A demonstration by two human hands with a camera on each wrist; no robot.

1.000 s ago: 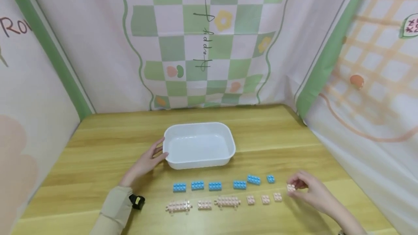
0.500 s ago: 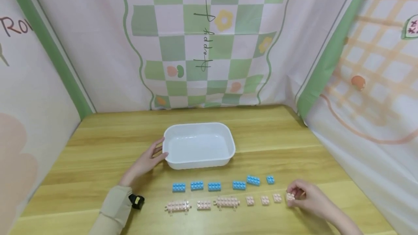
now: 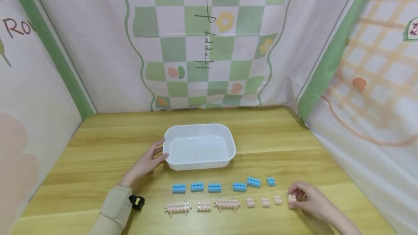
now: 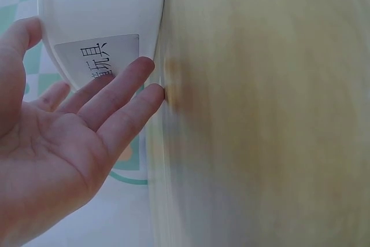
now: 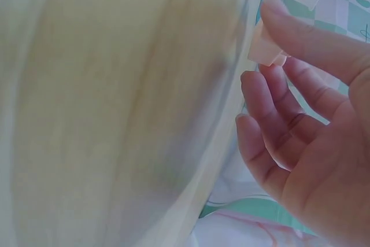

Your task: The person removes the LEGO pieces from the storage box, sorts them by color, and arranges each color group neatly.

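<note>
My left hand (image 3: pixel 147 163) rests at the left end of a white plastic basin (image 3: pixel 200 165). Its fingers stretch along the outer wall, beside a printed label (image 4: pixel 98 56), and the thumb touches the rim. Over at the right, my right hand (image 3: pixel 308 199) pinches a small pale pink toy brick (image 3: pixel 292 199) between thumb and fingers, low at the tabletop. In the right wrist view the thumb partly covers this brick (image 5: pixel 264 45). To its left lie more small pink bricks, the nearest being a square one (image 3: pixel 277 200).
Several blue bricks (image 3: pixel 214 188) form a row in front of the basin. Nearer me are a pink eight-stud brick (image 3: pixel 204 206) and two longer pink pieces (image 3: pixel 227 203) with side pegs. Fabric curtains (image 3: pixel 209 46) surround the wooden table (image 3: pixel 107 140).
My right hand has moved slightly toward me with the pink brick, lowering it to the end of the pink row. My left hand has stayed at the basin.
</note>
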